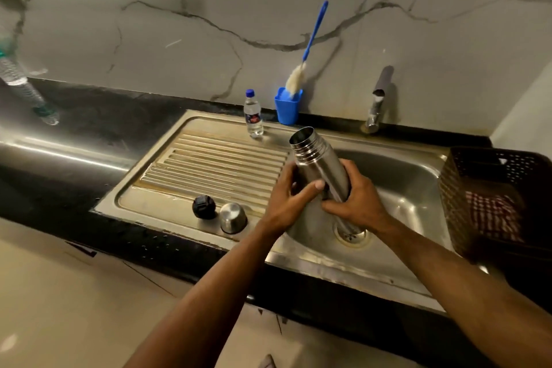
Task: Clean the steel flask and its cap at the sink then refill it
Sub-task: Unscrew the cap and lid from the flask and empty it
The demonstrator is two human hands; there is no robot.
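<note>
Tilting over the sink basin (412,176), the open steel flask (321,164) is gripped at mid-body by left hand (291,197) & right hand (355,203), fingers wrapped round it. Base is apparently near the drain. Steel cap (233,217) & black stopper (204,207) are set on the drainboard (215,158).

We face a grey-veined marble wall (179,39) behind a black desk (74,116), pale floor (59,308) below, in dim light.

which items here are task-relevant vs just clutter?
In play: steel flask, held by left hand and right hand; black stopper; steel cap; sink; tap; bottle brush.
Lying about: small water bottle; dark basket.
</note>
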